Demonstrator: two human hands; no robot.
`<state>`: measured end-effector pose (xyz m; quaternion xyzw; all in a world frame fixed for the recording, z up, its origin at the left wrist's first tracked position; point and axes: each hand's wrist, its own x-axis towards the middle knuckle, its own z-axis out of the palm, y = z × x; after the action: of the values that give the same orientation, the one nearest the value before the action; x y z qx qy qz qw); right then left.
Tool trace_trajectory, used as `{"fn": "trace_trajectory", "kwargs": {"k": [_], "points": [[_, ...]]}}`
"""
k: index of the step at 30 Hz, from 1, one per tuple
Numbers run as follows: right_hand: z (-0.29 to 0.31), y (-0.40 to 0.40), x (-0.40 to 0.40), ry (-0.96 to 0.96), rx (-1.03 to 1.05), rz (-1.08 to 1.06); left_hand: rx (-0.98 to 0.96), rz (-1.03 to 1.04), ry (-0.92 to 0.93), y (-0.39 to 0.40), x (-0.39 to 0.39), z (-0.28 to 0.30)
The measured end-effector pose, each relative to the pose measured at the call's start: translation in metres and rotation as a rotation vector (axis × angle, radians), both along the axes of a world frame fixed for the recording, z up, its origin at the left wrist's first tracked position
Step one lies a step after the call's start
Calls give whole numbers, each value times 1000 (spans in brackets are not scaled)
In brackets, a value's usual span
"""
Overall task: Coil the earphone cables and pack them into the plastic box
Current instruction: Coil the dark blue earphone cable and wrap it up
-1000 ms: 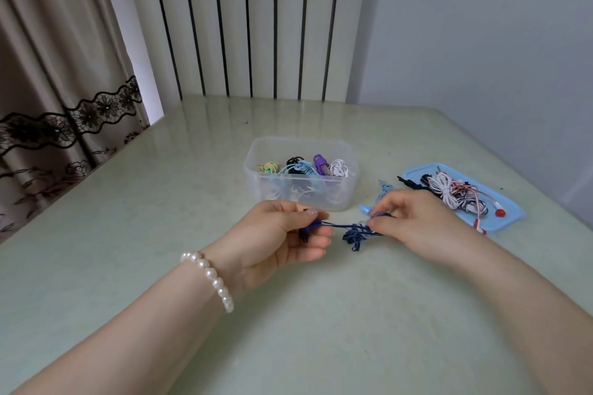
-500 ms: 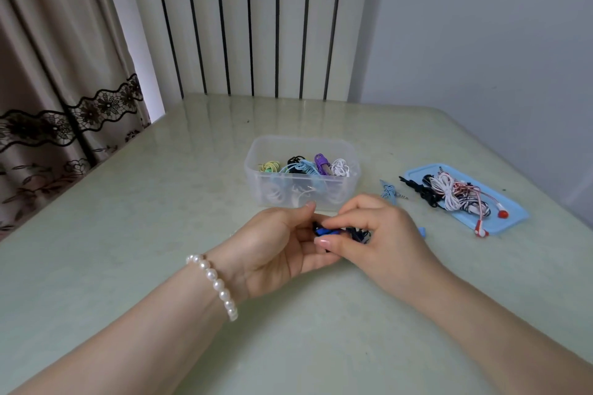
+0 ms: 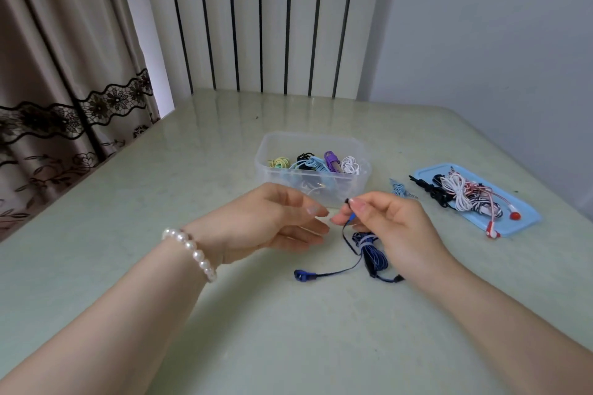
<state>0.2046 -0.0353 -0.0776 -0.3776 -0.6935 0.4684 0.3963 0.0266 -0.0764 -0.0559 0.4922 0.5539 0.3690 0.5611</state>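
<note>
A dark blue earphone cable (image 3: 369, 253) lies bundled on the pale green table, one earbud trailing out to the left. My right hand (image 3: 394, 224) pinches one end of this cable between thumb and fingertips, just above the bundle. My left hand (image 3: 276, 221) hovers beside it, fingers loosely bent, holding nothing. Behind both hands stands the clear plastic box (image 3: 266, 163) with several coiled earphones inside: yellow, black, light blue, purple and white.
A light blue lid (image 3: 526, 218) at the right carries several tangled earphones in black, white and red. A small light blue earphone bundle (image 3: 399, 191) lies between box and lid. A curtain hangs at the left, a radiator behind the table.
My hands were together on the blue cable; now they have parted. The left hand let go, the bundle dropped to the table, and the right hand lifted one cable end.
</note>
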Motion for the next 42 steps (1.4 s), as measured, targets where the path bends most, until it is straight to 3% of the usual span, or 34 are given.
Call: {"fn": "trace_trajectory", "kwargs": {"k": [4,10,17,42], "points": [[1,2,2,53,-47,-45,112,121,113,4,-18,4],[-1,4,4,49,24,-84,231,395,460,15,-48,-2],[-3,3,2,75,-19,-40,228,293,680,20,-43,-16],[-2,0,2,56,-44,8,206,27,845,10,-34,-11]]}}
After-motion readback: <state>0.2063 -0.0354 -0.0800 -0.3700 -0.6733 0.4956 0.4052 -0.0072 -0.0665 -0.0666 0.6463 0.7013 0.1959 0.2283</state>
